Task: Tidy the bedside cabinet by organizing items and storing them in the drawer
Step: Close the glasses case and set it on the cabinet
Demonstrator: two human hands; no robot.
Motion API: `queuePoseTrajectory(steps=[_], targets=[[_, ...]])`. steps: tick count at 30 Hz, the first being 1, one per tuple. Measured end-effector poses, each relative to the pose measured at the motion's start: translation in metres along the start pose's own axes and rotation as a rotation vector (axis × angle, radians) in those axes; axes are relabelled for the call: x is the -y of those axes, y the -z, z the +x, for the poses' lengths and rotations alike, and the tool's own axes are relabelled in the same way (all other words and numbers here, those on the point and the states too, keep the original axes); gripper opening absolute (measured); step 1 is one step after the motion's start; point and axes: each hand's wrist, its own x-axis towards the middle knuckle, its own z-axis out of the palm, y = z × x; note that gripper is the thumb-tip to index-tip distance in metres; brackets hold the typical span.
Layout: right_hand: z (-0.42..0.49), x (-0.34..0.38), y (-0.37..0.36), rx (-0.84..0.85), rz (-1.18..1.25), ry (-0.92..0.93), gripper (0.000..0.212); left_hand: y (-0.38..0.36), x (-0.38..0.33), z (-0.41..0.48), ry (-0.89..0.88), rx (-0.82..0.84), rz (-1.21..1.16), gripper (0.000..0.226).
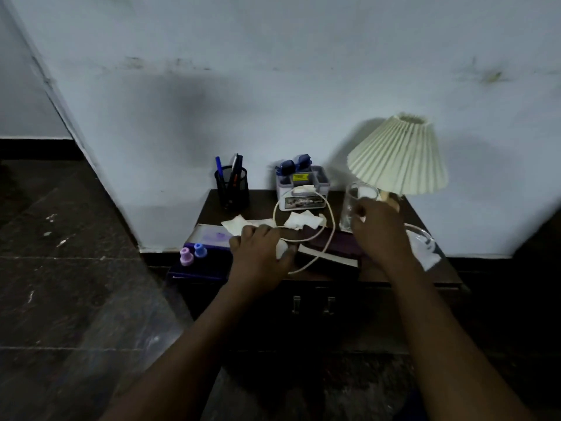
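A dark bedside cabinet [425, 270] stands against the wall, its drawer front [312, 305] closed with two small handles. My left hand [258, 253] curls around a white charger plug, whose white cable [329, 220] loops over a dark book [331, 253]. My right hand [382, 232] grips an upright clear glass [353, 202]. Crumpled white tissues [300, 221] lie behind the hands. A second clear glass [425, 244] lies on its side at the right.
At the back stand a black mesh pen holder [232, 189], a grey organiser box [303, 185] with blue glasses on top, and a pleated cream lamp [397, 156]. A purple box [200, 265] with two small bottles overhangs the left edge. Dark tiled floor lies left.
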Motion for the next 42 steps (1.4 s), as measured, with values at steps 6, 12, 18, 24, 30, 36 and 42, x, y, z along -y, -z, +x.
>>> queuePoseTrajectory(steps=[6, 12, 18, 24, 30, 36, 42], targets=[[-0.013, -0.024, -0.015, 0.468, -0.074, -0.230, 0.033, -0.023, -0.030, 0.005, -0.231, 0.098, 0.133, 0.050], [-0.020, -0.021, -0.028, 0.364, -0.043, -0.368, 0.029, -0.027, -0.020, 0.011, -0.173, 0.037, 0.069, 0.014], [-0.027, -0.032, -0.010, 0.209, 0.062, -0.531, 0.014, -0.030, 0.000, 0.011, -0.041, 0.040, 0.086, 0.019], [-0.039, -0.025, -0.013, 0.374, 0.066, -0.394, 0.030, -0.028, 0.004, 0.011, -0.029, 0.043, 0.117, 0.018], [-0.028, -0.047, 0.030, 0.329, 0.079, -0.478, 0.029, -0.023, 0.011, 0.011, -0.025, 0.062, 0.194, 0.021], [-0.026, -0.054, 0.068, 0.101, 0.197, -0.323, 0.023, -0.022, 0.011, 0.014, -0.001, 0.093, 0.219, 0.026], [-0.031, -0.004, 0.010, 0.023, 0.511, -0.220, 0.022, -0.004, -0.018, 0.021, 0.515, -0.030, -1.103, 0.064]])
